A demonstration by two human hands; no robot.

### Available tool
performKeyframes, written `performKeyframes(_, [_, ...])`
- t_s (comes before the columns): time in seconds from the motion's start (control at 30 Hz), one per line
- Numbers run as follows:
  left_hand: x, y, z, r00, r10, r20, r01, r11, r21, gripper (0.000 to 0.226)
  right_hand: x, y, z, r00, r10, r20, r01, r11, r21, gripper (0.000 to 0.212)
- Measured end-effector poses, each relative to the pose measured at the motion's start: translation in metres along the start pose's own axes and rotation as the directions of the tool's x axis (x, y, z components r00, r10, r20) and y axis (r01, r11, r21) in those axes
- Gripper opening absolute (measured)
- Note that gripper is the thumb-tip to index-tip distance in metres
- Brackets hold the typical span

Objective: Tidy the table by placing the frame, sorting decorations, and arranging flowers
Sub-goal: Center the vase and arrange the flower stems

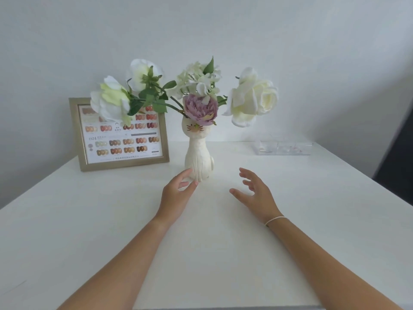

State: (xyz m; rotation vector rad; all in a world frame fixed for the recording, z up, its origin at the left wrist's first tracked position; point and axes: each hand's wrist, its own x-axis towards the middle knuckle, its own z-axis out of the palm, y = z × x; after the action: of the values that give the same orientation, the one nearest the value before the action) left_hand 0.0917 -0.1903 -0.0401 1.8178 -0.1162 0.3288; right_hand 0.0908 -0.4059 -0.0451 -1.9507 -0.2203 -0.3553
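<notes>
Cat-shaped vase [199, 157] of flowers [252, 98], frame [121, 135] behind, open hands [178, 193] near its base

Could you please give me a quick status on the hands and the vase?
Left hand open, fingers at cat vase base. Right hand open, clear of it. Flowers in vase, upright. Nothing in the way.

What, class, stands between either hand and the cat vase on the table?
Nothing visible. The left hand is open at the base of the vase, fingertips next to it. The right hand is open to the vase's right, with only bare table between.
</notes>
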Motion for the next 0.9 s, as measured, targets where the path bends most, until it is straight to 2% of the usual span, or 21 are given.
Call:
performKeyframes(0.17, [0.008, -0.003, -0.003, 1.000, -0.010, 0.000, 0.010, 0.997, -0.080, 0.049, 0.011, -0.006, 0.021, 1.000, 0.000, 0.002, 0.000, 1.000, 0.002, 0.062])
performKeyframes(0.3, [0.022, -0.008, -0.006, 0.999, -0.027, -0.037, 0.022, 0.992, -0.121, 0.049, 0.024, -0.008, 0.035, 1.000, 0.003, 0.004, -0.003, 0.999, 0.045, 0.064])
performKeyframes(0.53, [0.052, -0.020, -0.006, 1.000, -0.023, -0.021, 0.019, 0.987, -0.159, 0.048, 0.054, -0.005, 0.053, 1.000, 0.009, 0.001, -0.009, 0.993, 0.121, 0.061])
performKeyframes(0.9, [0.085, -0.027, -0.004, 0.994, -0.040, 0.100, 0.061, 0.974, -0.218, 0.042, 0.091, 0.002, 0.066, 0.997, 0.015, 0.070, -0.027, 0.986, 0.166, 0.061])
